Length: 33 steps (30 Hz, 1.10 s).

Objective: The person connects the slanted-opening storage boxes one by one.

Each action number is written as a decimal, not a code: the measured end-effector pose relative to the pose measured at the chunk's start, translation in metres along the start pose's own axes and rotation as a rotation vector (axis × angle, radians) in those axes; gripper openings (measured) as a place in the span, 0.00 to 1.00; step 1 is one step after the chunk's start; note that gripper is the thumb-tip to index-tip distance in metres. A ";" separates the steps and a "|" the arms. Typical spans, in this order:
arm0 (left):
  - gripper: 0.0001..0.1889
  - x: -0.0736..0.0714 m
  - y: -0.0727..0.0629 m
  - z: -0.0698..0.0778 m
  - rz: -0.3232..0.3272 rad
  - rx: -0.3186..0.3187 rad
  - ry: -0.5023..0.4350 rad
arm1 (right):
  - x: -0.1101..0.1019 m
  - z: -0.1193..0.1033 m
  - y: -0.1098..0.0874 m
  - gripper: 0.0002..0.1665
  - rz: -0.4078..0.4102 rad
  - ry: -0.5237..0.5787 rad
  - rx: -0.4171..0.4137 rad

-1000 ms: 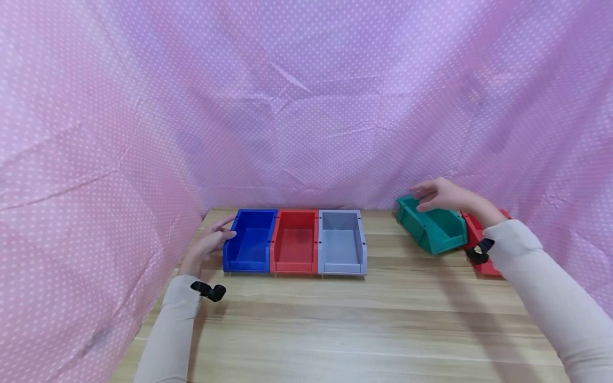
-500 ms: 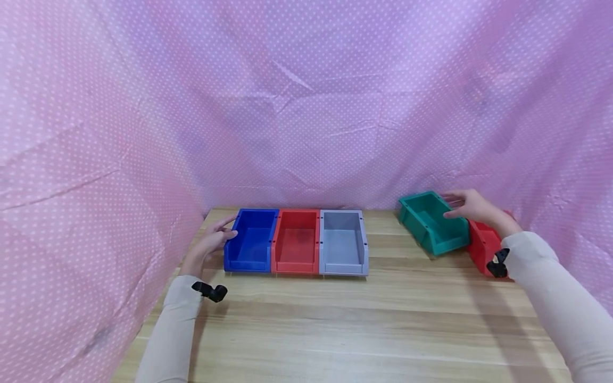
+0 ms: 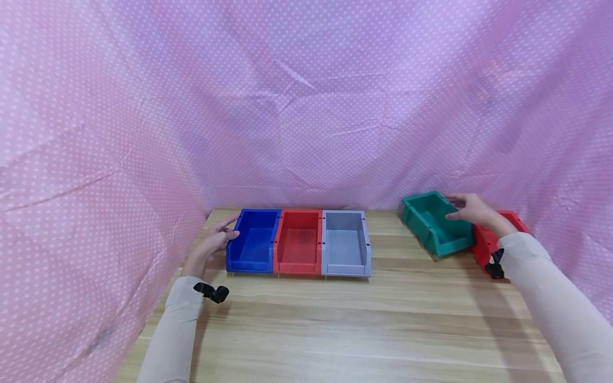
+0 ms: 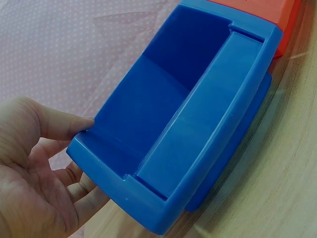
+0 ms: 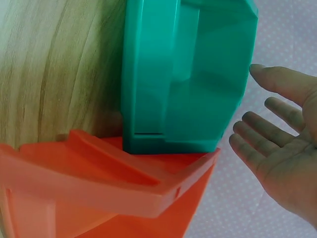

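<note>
At the left end of a row, my left hand pinches the side wall of a blue storage bin. Its thumb lies on the rim and the other fingers go along the outside. Over on the right, my right hand is at the right side of a green storage bin, which stands at a slant. In the right wrist view its thumb tip is right at the green rim, while the fingers extend loosely beside the wall. A red bin lies against the green one's side, partly overlapped by it.
Beside the blue bin stand another red bin and a grey bin, side by side. A gap of wooden table separates the grey bin from the green one. Pink dotted cloth hangs behind and at both sides.
My right hand has moved from above the green bin to its right side, and the green bin has turned slightly. The left hand keeps its place on the blue bin.
</note>
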<state>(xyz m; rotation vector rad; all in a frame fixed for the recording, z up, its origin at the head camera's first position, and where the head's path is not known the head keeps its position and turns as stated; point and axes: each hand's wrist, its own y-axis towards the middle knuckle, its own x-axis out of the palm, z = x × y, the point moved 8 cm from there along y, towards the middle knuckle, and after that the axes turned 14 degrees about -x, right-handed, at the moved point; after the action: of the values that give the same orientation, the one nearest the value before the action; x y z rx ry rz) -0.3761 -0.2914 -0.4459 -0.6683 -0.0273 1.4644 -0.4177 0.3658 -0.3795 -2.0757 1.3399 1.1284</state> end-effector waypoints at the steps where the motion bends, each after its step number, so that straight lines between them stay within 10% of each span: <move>1: 0.34 0.000 0.000 0.000 0.001 -0.001 0.001 | 0.000 0.001 0.000 0.41 -0.001 -0.003 0.005; 33: 0.34 -0.002 0.001 0.002 0.010 -0.008 0.013 | 0.023 0.005 -0.019 0.41 -0.039 0.218 0.100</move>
<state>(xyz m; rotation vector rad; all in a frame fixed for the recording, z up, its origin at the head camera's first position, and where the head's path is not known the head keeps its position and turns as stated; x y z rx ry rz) -0.3786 -0.2927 -0.4440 -0.6853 -0.0193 1.4697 -0.3978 0.3655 -0.4022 -2.1897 1.4165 0.8201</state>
